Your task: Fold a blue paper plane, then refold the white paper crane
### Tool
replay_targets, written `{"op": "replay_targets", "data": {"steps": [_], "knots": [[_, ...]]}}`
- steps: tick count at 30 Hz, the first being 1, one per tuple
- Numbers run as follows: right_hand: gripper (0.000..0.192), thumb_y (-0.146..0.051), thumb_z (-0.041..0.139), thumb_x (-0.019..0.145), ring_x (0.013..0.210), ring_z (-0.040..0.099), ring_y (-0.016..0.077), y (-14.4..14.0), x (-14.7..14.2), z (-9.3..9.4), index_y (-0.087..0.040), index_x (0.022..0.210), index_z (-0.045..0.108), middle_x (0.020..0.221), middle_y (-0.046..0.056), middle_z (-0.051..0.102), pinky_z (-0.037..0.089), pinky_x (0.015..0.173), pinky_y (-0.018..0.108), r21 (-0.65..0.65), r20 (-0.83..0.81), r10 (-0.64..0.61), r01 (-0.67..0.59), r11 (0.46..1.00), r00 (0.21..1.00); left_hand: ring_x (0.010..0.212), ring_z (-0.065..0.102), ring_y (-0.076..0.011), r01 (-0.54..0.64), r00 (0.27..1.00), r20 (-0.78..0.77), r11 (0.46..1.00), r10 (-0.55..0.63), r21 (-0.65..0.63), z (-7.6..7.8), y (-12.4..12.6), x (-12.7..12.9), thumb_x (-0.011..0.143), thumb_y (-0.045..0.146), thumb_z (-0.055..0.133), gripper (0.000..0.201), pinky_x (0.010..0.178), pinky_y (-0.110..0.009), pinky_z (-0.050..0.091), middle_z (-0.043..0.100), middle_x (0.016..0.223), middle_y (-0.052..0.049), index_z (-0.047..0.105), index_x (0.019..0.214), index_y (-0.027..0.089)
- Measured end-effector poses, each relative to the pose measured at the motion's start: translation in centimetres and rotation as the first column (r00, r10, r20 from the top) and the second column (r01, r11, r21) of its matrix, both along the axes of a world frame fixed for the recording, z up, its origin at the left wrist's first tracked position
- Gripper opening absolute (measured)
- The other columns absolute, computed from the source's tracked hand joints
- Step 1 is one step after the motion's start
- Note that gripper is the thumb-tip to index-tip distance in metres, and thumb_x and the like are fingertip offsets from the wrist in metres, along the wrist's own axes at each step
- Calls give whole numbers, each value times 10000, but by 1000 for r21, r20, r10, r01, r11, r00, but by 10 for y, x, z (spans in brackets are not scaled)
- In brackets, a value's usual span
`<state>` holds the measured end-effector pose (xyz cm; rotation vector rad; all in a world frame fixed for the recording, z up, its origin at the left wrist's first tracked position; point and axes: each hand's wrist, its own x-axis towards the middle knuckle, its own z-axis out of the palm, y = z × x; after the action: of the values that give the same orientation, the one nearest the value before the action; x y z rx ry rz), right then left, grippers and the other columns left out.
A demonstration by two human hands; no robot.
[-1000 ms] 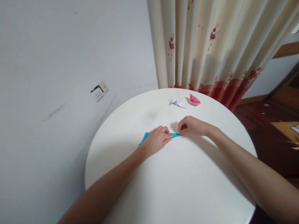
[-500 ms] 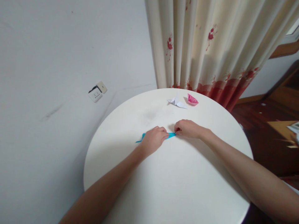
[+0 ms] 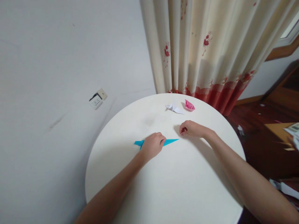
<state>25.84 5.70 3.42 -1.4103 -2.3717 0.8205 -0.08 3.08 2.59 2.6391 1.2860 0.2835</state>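
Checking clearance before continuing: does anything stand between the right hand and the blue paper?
Nothing visible does; only a little tabletop shows between the right hand and the blue paper. The white paper and pink paper lie farther back.

Left forearm (image 3: 119,186) is pointing toward 2 o'clock | left hand (image 3: 153,144) is lying palm-down, fingers bent | right forearm (image 3: 243,177) is pointing toward 10 o'clock | right hand (image 3: 189,128) is curling, at left hand's 2 o'clock
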Motion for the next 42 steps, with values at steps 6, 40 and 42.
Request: {"op": "replay_targets", "data": {"steps": [6,40,42], "knots": [[157,-135,625,722,678,619,163,-13,-25,1,-197,789,753,756,26,734,367,591,238,30,34,60,-61,998,998,933,643,-217,9,1000,-12,999,-10,-46,7,-1,-2,973,241,452,292,832,-306,439,699,936,-65,733,902,204],[160,-237,618,783,804,677,209,-25,-53,0,-211,880,743,928,74,746,379,600,267,-32,301,-234,256,966,924,863,657,-218,-41,993,-113,992,27,-123,11,12,1,957,261,496,211,776,-321,456,720,898,-44,699,938,207],[156,-232,623,781,811,685,211,-24,-54,0,-216,877,744,931,71,749,395,610,269,-42,306,-252,278,960,918,886,655,-212,-41,995,-93,995,33,-87,10,12,2,948,242,532,169,787,-320,460,717,909,-35,679,1026,215]]}}
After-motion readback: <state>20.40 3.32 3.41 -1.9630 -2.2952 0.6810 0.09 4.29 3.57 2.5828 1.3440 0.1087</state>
